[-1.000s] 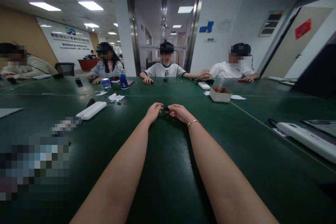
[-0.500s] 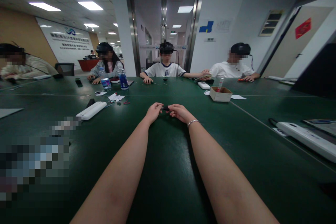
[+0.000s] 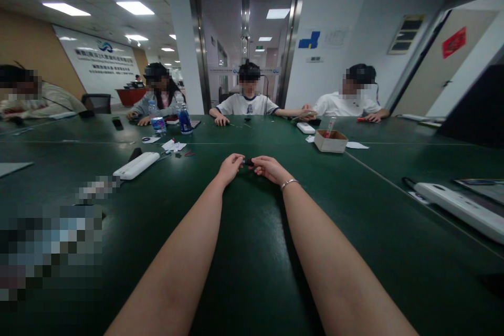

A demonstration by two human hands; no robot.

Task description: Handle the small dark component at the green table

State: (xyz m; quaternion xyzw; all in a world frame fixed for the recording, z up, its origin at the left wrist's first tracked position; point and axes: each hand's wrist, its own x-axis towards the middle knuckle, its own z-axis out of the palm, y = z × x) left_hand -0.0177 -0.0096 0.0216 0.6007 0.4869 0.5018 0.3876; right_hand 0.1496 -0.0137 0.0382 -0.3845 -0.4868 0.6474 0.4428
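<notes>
A small black object (image 3: 249, 162), short and roughly cylindrical, is held between my two hands just above the green table (image 3: 252, 252); it is too small to tell its kind. My left hand (image 3: 231, 168) pinches its left end, where a paler bit shows by the fingertips. On the other end, thumb and fingers of my right hand (image 3: 271, 169) are closed. A silver bracelet (image 3: 290, 184) circles my right wrist. The fingers hide part of the object.
White power strips (image 3: 136, 166) (image 3: 459, 208) lie left and right. Paper scraps (image 3: 174, 146) and red-handled pliers (image 3: 189, 154) are at left, before a blue bottle (image 3: 185, 122). A small box (image 3: 331, 143) stands at right. Several people in headsets sit across the table.
</notes>
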